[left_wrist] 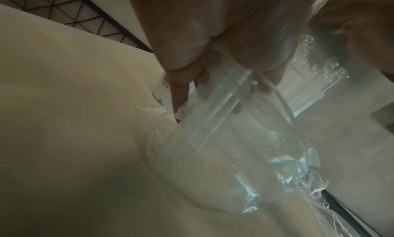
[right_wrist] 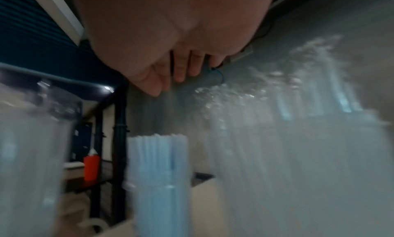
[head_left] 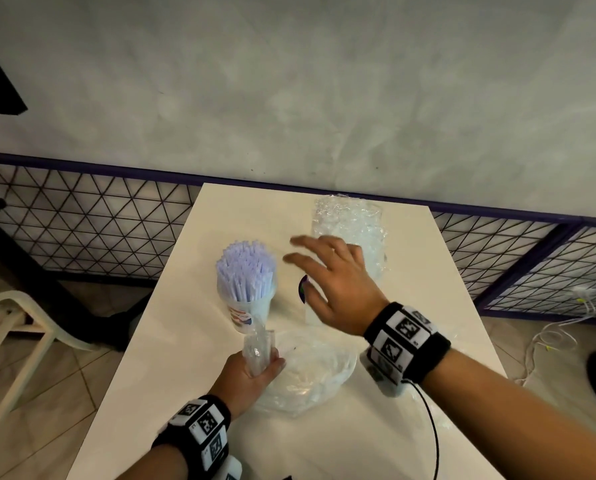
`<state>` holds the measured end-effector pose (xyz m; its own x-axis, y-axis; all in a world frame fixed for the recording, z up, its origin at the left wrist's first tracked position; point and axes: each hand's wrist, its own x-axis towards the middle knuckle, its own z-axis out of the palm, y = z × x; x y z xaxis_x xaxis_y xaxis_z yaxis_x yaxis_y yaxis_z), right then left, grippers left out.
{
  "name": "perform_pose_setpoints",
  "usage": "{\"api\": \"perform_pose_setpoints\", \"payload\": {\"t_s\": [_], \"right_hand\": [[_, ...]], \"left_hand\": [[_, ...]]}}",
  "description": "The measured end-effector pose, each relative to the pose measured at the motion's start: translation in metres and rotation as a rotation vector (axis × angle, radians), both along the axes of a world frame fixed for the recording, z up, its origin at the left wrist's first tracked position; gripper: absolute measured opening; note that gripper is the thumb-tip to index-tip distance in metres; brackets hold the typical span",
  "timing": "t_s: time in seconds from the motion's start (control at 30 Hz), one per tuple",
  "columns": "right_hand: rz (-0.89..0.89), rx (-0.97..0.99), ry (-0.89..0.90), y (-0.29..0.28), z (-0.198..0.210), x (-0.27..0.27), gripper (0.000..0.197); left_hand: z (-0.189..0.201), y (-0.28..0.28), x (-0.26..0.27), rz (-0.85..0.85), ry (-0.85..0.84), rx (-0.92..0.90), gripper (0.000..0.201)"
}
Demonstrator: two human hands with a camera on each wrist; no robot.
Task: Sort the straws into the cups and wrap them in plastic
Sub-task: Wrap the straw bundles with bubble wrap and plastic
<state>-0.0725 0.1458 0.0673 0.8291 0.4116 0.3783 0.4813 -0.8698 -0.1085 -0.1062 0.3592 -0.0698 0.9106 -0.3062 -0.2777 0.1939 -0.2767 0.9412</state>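
A cup packed with pale blue straws (head_left: 246, 271) stands upright on the white table (head_left: 171, 358); the same straws (right_wrist: 158, 176) fill the middle of the right wrist view. My left hand (head_left: 251, 375) grips the bunched neck of a clear plastic bag (head_left: 307, 368) just in front of that cup; its fingers (left_wrist: 181, 82) curl round the crinkled film (left_wrist: 224, 122). My right hand (head_left: 327, 275) hovers above the table with fingers spread and straight, holding nothing. Behind it stands a plastic-wrapped bundle (head_left: 350, 233).
A small dark round object (head_left: 303, 289) lies partly hidden under my right palm. A black wire-mesh fence (head_left: 81, 220) runs behind the table below a grey wall. A white chair frame (head_left: 9, 337) stands at the left. Cables (head_left: 559, 327) lie on the floor at right.
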Motion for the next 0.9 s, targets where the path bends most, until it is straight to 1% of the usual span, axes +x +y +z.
{"api": "perform_pose_setpoints", "payload": {"t_s": [0.03,0.07,0.1,0.13,0.17,0.2,0.23,0.27,0.33,0.37,0.4,0.43,0.5,0.6,0.63,0.67,0.77,0.8,0.83,0.9], "right_hand": [[0.095,0.116,0.046,0.007,0.004,-0.008,0.049],[0.17,0.243,0.177,0.014,0.006,-0.016,0.051],[0.203,0.363,0.367,0.021,0.005,-0.023,0.055],[0.195,0.445,0.569,0.026,0.001,-0.028,0.06],[0.174,0.481,0.739,0.031,-0.002,-0.032,0.065],[0.162,0.48,0.86,0.035,-0.01,-0.033,0.068],[0.159,0.467,0.936,0.038,-0.018,-0.032,0.067],[0.151,0.461,0.969,0.042,-0.026,-0.03,0.063],[0.097,0.456,0.969,0.048,-0.038,-0.026,0.058],[0.064,0.453,0.955,0.05,-0.04,-0.023,0.058],[0.042,0.451,0.941,0.051,-0.043,-0.019,0.056],[0.036,0.447,0.932,0.052,-0.043,-0.017,0.049],[0.05,0.407,0.925,0.053,-0.044,-0.011,0.035],[0.067,0.279,0.913,0.057,-0.048,-0.007,0.036],[0.056,0.285,0.912,0.058,-0.05,-0.006,0.032],[0.05,0.321,0.893,0.058,-0.052,-0.006,0.026],[0.046,0.444,0.847,0.058,-0.055,-0.007,0.039],[0.052,0.469,0.839,0.057,-0.056,-0.008,0.039],[0.054,0.488,0.841,0.056,-0.056,-0.01,0.035],[0.047,0.537,0.847,0.053,-0.056,-0.012,0.02]], "left_hand": [[0.001,0.0,-0.001,0.011,-0.007,0.0,0.008],[0.003,0.0,-0.001,0.014,-0.019,0.006,0.008],[0.006,-0.001,-0.001,0.004,-0.031,0.011,0.009],[0.009,-0.001,-0.001,-0.02,-0.041,0.021,0.013],[0.012,-0.002,0.0,-0.05,-0.046,0.036,0.016],[0.017,-0.004,0.001,-0.084,-0.043,0.053,0.018],[0.019,-0.005,0.002,-0.125,-0.051,0.075,0.019],[0.02,-0.006,0.003,-0.157,-0.076,0.098,0.02],[0.018,-0.005,0.004,-0.215,-0.112,0.135,0.021],[0.017,-0.004,0.004,-0.21,-0.077,0.134,0.026],[0.018,-0.003,0.003,-0.197,-0.037,0.136,0.032],[0.019,-0.002,0.002,-0.189,-0.002,0.124,0.04],[0.021,-0.001,0.0,-0.227,0.007,0.148,0.057],[0.025,0.002,0.001,-0.302,-0.009,0.191,0.079],[0.022,0.003,0.002,-0.307,-0.014,0.202,0.082],[0.021,0.005,0.002,-0.302,-0.02,0.211,0.084],[0.016,0.011,0.0,-0.283,-0.005,0.234,0.084],[0.016,0.012,-0.001,-0.284,-0.004,0.249,0.081],[0.015,0.013,-0.001,-0.287,-0.001,0.254,0.075],[0.017,0.013,-0.004,-0.297,-0.015,0.276,0.063]]}}
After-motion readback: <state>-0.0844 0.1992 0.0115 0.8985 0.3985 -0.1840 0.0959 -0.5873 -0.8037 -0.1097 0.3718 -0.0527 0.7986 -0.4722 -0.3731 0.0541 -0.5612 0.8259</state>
